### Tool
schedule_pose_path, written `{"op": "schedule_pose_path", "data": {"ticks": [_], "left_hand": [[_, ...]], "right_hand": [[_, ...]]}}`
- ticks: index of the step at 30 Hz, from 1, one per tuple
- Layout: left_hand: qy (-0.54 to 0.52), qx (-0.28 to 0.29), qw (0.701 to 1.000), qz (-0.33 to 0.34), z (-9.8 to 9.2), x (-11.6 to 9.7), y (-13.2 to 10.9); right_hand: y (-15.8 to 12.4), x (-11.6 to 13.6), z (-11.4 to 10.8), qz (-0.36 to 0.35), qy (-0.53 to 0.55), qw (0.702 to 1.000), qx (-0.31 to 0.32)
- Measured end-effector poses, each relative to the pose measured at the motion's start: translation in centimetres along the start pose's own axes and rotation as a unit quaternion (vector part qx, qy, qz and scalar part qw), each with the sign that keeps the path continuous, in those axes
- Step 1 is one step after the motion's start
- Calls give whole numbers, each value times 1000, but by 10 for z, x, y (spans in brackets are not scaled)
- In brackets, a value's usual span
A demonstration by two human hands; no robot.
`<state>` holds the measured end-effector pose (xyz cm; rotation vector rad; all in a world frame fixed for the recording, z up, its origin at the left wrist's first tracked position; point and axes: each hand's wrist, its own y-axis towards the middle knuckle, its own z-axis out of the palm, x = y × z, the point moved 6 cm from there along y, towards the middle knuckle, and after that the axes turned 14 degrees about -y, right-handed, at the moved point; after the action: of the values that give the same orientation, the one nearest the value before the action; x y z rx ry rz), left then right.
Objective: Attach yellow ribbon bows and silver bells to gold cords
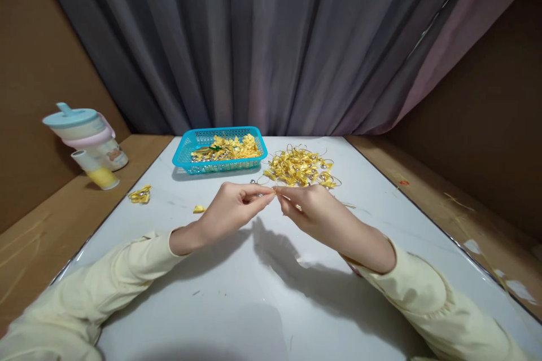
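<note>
My left hand and my right hand meet fingertip to fingertip above the white table. Both are closed in a pinch on a thin gold cord, of which only a tiny bit shows between the fingers. A small silver bell shows just behind my left fingers. Beyond my right hand lies a loose pile of yellow ribbon bows with silver bells and looped gold cords. One single yellow bow rests beside my left wrist.
A blue basket with yellow bows and silver bells stands at the back left. More bows with bells lie near the table's left edge. Left of the table are a tumbler and a yellow-and-white roll. A grey curtain hangs behind.
</note>
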<state>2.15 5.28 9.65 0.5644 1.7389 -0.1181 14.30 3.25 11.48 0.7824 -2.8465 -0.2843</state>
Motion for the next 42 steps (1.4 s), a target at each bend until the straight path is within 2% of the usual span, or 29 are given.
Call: {"op": "schedule_pose_path", "data": {"ticks": [5,14,19,24,31,37,42], "left_hand": [[-12,-12,1000,-20,-1,2,1],[-49,5,996,-77,3,4,2],[-129,13,982,-136,3,8,3],[-186,19,970,-154,2,10,6],[-195,31,967,-158,3,11,7],[-183,25,971,-155,2,11,7],[-160,17,977,-139,1,9,6]], "right_hand": [[-2,3,3,27,-72,997,-26],[1,-5,-2,38,-11,998,-48],[-3,-5,-5,22,-20,992,-126],[-11,2,-7,-35,-90,974,-203],[-13,9,-14,-93,-199,956,-192],[-14,11,-17,-118,-218,949,-197],[-12,8,-14,-120,-179,953,-213]]}}
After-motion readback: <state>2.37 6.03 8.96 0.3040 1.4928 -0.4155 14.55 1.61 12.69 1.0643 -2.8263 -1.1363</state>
